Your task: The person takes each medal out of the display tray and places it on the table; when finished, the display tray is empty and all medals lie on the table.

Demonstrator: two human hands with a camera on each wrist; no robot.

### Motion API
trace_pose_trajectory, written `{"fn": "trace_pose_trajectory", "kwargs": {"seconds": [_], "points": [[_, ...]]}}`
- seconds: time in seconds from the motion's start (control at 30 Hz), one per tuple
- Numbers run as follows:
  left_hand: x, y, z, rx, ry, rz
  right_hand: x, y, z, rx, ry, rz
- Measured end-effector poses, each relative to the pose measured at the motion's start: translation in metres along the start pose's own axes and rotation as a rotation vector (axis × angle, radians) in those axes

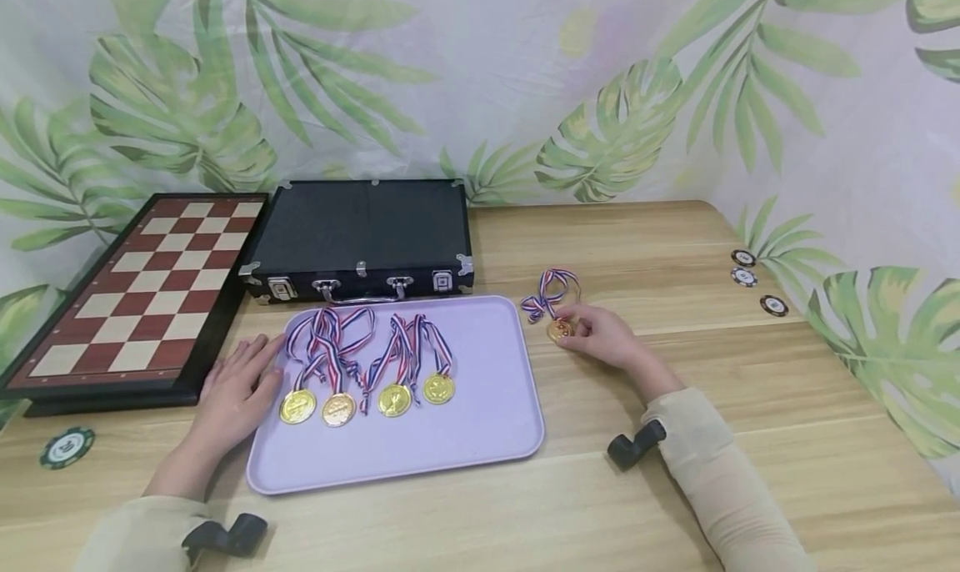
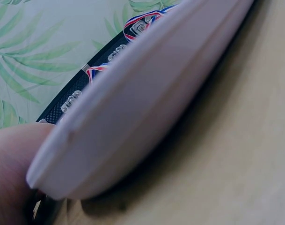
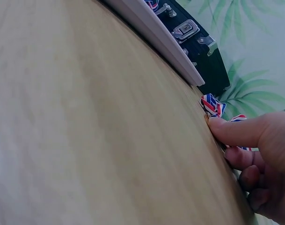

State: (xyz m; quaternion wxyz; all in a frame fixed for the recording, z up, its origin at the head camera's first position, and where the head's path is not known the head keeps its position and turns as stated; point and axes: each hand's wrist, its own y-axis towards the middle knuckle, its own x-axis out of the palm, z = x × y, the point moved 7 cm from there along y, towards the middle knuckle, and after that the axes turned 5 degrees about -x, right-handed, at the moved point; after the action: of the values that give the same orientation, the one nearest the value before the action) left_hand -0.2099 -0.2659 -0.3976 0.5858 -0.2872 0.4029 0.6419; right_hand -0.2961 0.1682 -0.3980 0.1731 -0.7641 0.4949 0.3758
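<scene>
The right hand (image 1: 602, 335) pinches a medal (image 1: 558, 330) at the tabletop (image 1: 750, 388), its fingertips on the disc's right side. The medal is just beside the tray's (image 1: 480, 439) right edge, its ribbon (image 1: 533, 307) spreading toward the tabletop's far edge. The left hand (image 1: 238, 388), fingers extended, lies along the tray's left edge, well apart from that medal.

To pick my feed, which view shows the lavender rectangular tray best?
The head view, because nearly the whole tray shows from above. Left wrist shows its outer side close up; right wrist, a side strip.
</scene>
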Motion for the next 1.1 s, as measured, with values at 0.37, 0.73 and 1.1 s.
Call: {"fn": "trace_pose_trajectory", "kwargs": {"seconds": [0.37,0.73,1.1], "points": [[-0.001,-0.001,0.001,0.009,-0.009,0.012,-0.001,0.004,-0.005,0.007,0.091,0.045],[0.001,0.0,0.001,0.016,-0.02,0.011,0.032,0.002,-0.098,-0.215,0.24,-0.046],[0.0,-0.001,0.002,0.002,-0.006,0.003,0.096,0.006,-0.137,-0.253,0.034,-0.196]]}}
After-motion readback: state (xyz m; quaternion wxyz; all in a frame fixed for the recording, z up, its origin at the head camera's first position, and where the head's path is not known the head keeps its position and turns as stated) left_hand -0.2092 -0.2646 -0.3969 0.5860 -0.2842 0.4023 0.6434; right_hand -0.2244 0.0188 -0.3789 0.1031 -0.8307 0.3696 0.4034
